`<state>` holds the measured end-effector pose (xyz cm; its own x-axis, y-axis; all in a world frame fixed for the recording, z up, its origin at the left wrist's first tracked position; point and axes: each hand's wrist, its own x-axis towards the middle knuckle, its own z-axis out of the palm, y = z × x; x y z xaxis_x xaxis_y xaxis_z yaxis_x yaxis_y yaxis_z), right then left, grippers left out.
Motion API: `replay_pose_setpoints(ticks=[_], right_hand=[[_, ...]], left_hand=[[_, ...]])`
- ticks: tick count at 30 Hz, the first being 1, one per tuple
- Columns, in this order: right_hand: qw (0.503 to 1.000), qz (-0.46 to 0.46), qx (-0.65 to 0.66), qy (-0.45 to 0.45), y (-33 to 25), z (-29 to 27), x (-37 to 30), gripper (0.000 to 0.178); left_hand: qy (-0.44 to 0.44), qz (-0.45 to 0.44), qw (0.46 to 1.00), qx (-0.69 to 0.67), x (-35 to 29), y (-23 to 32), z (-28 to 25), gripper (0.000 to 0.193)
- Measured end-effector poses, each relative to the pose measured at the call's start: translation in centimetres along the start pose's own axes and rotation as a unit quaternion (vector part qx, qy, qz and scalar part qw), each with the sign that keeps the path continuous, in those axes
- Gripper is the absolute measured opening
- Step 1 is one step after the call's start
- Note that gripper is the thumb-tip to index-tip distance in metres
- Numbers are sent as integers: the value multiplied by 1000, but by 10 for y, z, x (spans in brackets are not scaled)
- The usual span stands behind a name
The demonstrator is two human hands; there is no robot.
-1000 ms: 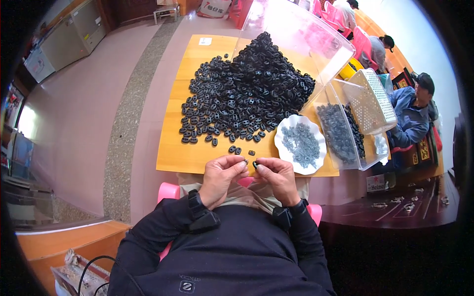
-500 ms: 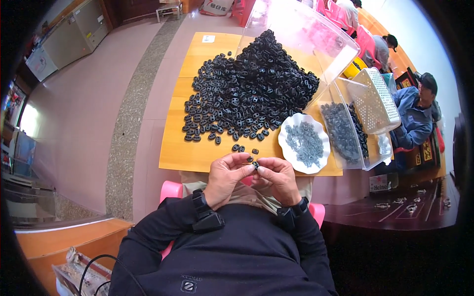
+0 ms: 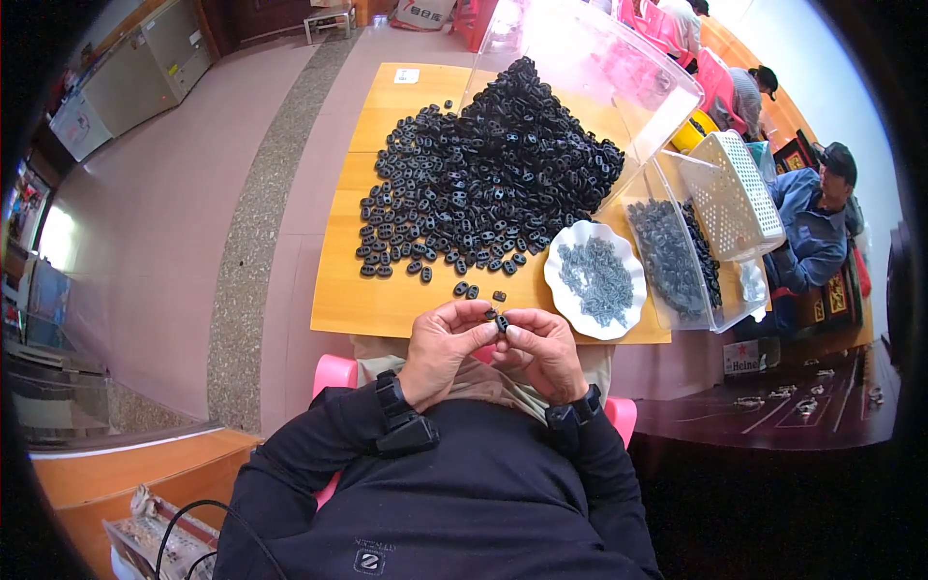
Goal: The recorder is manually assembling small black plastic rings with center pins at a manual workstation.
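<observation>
Between the fingertips of both hands, at the table's near edge, is a small black plastic cord lock. My left hand pinches it with the thumb, and a second small black piece shows by its index finger. From the other side my right hand grips the same cord lock between thumb and fingers. Just beyond the fingertips lie a few loose black cord lock pieces. A large heap of similar two-holed black pieces covers the middle of the table.
Right of my hands, a scalloped white plate holds small metallic springs. Beside it stands a clear bin with black pieces, a white perforated basket above it. A large clear tub tilts behind the heap. A person sits at the right.
The cord lock has turned slightly between my fingertips. Both hands stay in nearly the same place; the heap and plate are unchanged.
</observation>
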<state>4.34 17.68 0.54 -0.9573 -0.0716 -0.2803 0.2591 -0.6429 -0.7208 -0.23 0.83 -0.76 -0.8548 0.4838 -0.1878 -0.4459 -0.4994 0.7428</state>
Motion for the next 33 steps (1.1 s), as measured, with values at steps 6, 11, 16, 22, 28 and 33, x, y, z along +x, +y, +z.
replay_pose_setpoints(ticks=[6,11,16,22,28,33], right_hand=[[1000,-15,-8,-6,-1,3,-1,20],[993,-82,-83,32,-3,-5,2,20],[983,-110,-145,41,-3,-8,4,21],[975,-124,-184,24,-1,-12,5,21],[972,-115,-201,27,0,-14,5,21],[975,-112,-190,21,-1,-17,5,21]], left_hand=[[0,-7,1000,-18,0,0,0,21],[30,-36,999,-20,-1,3,2,21],[21,-49,999,1,-4,6,4,23],[30,-78,997,-4,-5,11,9,25],[48,-98,994,-12,-5,12,8,24],[51,-103,993,-10,-4,13,8,24]])
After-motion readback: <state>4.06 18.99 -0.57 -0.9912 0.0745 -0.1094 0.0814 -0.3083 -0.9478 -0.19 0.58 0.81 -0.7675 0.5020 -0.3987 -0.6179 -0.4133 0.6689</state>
